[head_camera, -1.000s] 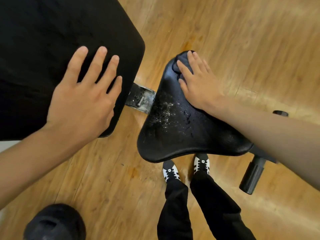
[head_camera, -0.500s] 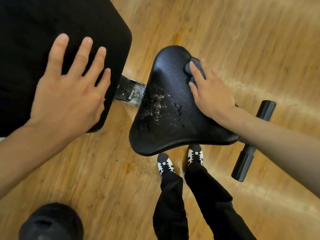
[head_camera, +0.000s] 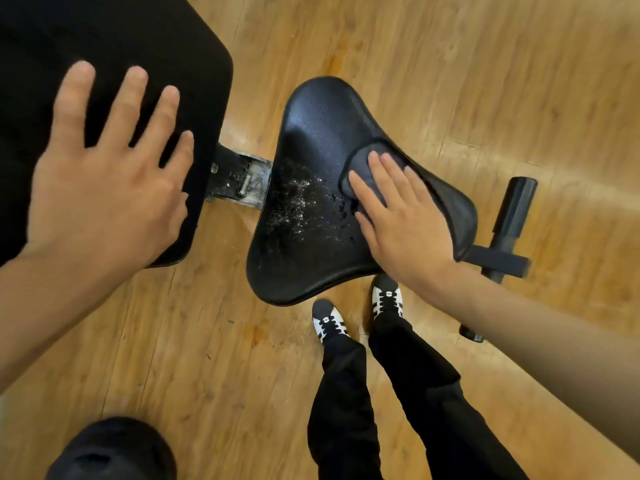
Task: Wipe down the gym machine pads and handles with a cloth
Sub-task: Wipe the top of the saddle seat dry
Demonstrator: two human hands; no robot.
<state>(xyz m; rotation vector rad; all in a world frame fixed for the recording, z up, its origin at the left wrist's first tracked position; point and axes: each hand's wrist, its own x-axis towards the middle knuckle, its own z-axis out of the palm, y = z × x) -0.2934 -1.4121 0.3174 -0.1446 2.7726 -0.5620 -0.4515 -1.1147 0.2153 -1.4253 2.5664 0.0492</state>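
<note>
Cloth (head_camera: 460,216): soft, limp; best pressed flat under the palm.
Right hand (head_camera: 398,220): flat, fingers straight, pressing cloth onto wet seat pad (head_camera: 311,133).
Left hand (head_camera: 104,174): spread, braced on back pad (head_camera: 104,36).

Right hand (head_camera: 398,220) now sits lower on the seat pad (head_camera: 311,126): off the narrow tip where it pressed 1.0 s ago, down along the edge toward the wide end. Cloth (head_camera: 459,216) no longer bunches under the fingertips. It lies spread flat beneath the palm, hem showing past the little-finger side (dark, stitched border). Droplet patch (head_camera: 294,202) now lies just off the fingertips.
</note>
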